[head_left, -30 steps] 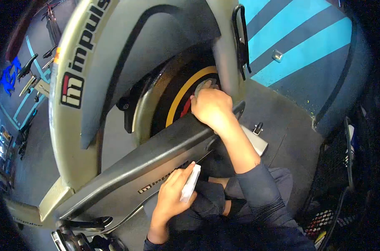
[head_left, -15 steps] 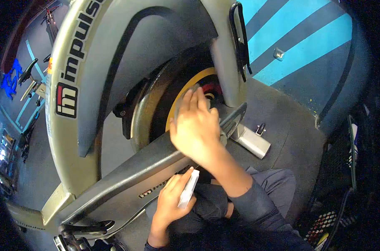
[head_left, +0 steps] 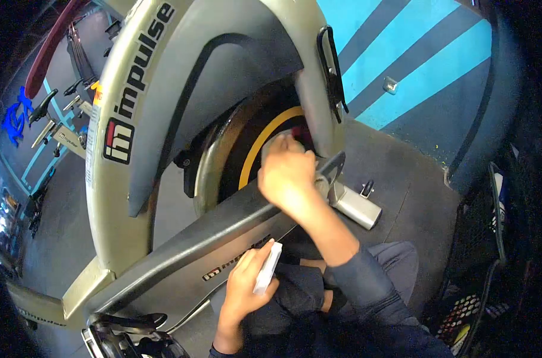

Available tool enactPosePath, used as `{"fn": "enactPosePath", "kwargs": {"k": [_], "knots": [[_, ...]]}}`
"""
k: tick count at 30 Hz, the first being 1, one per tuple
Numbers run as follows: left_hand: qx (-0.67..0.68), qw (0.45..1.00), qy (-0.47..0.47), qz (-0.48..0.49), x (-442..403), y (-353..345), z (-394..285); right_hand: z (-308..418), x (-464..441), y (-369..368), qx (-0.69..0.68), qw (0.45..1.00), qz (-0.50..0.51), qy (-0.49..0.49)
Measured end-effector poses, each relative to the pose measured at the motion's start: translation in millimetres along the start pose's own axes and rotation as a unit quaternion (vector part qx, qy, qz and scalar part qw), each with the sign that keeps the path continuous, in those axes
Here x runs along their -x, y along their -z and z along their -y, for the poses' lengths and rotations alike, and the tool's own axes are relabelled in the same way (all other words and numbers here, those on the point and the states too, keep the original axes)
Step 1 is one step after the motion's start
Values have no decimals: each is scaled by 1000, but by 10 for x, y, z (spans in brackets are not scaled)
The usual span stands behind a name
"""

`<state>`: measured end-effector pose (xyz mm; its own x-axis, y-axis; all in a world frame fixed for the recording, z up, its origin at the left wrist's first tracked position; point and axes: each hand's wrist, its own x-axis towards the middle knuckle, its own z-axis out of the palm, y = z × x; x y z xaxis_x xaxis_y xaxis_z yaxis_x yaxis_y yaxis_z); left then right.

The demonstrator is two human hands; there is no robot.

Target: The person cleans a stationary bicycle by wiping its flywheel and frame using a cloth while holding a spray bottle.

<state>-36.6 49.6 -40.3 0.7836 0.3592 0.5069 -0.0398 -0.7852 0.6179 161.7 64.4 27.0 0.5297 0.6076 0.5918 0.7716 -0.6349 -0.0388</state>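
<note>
My right hand (head_left: 290, 173) is at the flywheel (head_left: 238, 152) of an exercise bike, its fingers curled and pressed toward the dark disc inside the yellow ring. Under those fingers shows the edge of a thin grey cloth (head_left: 273, 145), mostly hidden by the hand and slightly blurred. Lower down, beside the bike's lower frame (head_left: 193, 253), my left hand (head_left: 242, 289) grips a small white rectangular block (head_left: 268, 268), held upright between thumb and fingers. What the block is exactly, I cannot tell.
The bike's curved frame (head_left: 107, 197) rises on the left. A pedal (head_left: 125, 328) sits at bottom left. A metal stabiliser foot (head_left: 357, 206) lies right of my right hand. Behind stands a blue striped wall (head_left: 426, 65), with a black mesh bag (head_left: 479, 238) at right.
My right hand has shifted slightly down and right on the flywheel, and its fingers are more curled. The view has moved a little; my left hand still holds the white block.
</note>
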Motion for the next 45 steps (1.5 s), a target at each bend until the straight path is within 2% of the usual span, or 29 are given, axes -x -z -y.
{"fn": "enactPosePath", "kwargs": {"k": [4,9,14,16,19,24,26,27,28,30,32,34,35,37,40,44,45], "knots": [[-5,1000,18,11,21,37,47,211,255,304,-60,995,-36,68],[2,999,39,26,-8,41,21,157,233,320,-123,989,-16,77],[3,998,47,30,-19,22,37,40,77,115,-78,995,-51,36],[-1,999,45,31,-31,35,24,-52,-4,141,-57,998,-25,18],[3,999,36,24,-20,28,16,-190,-215,20,-92,992,50,-65],[4,1000,25,17,0,29,0,-116,-190,-3,-28,996,21,-81],[14,1000,18,8,14,15,21,-82,-122,86,-4,995,95,-34],[3,1000,23,13,11,31,-17,-39,-32,101,34,999,16,-4],[4,1000,22,13,5,34,-25,-34,37,127,3,999,22,23],[3,1000,19,11,2,32,-24,1,100,137,-26,997,-36,58],[2,1000,22,11,-12,29,-11,-1,128,216,-61,996,-17,63],[1,1000,28,10,-21,25,6,-10,121,214,-79,994,-43,69],[-1,999,32,17,-28,26,12,-19,101,232,-80,993,-40,71],[-3,999,42,26,-31,16,-3,-38,13,290,-90,992,79,27],[-7,998,51,37,-68,25,-18,-139,-212,291,-63,980,187,-30],[2,999,43,27,-55,14,-6,-114,-318,202,-15,981,189,-47],[3,999,34,20,-42,14,-4,-136,-300,98,-21,988,150,-40]]}}
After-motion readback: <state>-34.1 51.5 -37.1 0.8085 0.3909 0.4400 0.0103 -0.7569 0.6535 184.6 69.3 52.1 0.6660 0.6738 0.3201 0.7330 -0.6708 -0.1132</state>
